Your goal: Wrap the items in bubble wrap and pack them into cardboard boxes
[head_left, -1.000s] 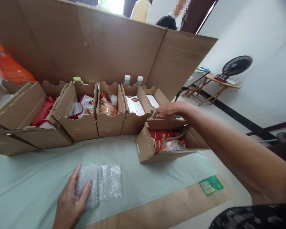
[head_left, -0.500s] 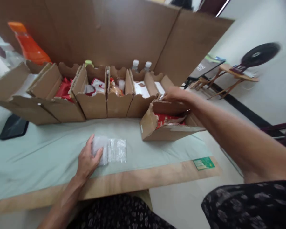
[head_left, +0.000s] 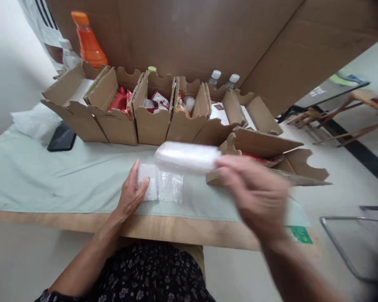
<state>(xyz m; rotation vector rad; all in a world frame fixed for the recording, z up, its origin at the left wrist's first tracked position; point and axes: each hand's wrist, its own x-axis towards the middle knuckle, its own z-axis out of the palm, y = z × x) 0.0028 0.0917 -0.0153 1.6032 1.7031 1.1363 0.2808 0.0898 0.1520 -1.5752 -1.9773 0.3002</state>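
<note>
My left hand [head_left: 130,195] lies on the near left part of a bubble-wrap pouch [head_left: 164,186] that rests flat on the pale green cloth [head_left: 50,180]; its thumb sits on top and the fingers curl at the edge. My right hand [head_left: 255,193], blurred by motion, holds one end of a white oblong packet [head_left: 185,157] above the pouch, in front of an open cardboard box [head_left: 264,147] with red packets inside.
A row of open cardboard boxes [head_left: 151,121] with packets stands along the back, against a tall cardboard sheet [head_left: 189,37]. An orange bottle [head_left: 88,42], two water bottles [head_left: 223,79], a black phone [head_left: 61,138] at left, a green card [head_left: 300,235] at the table edge.
My right hand has come back from the far boxes toward me with a white packet in it. My left hand has stayed on the bubble wrap. The view has tilted down.
</note>
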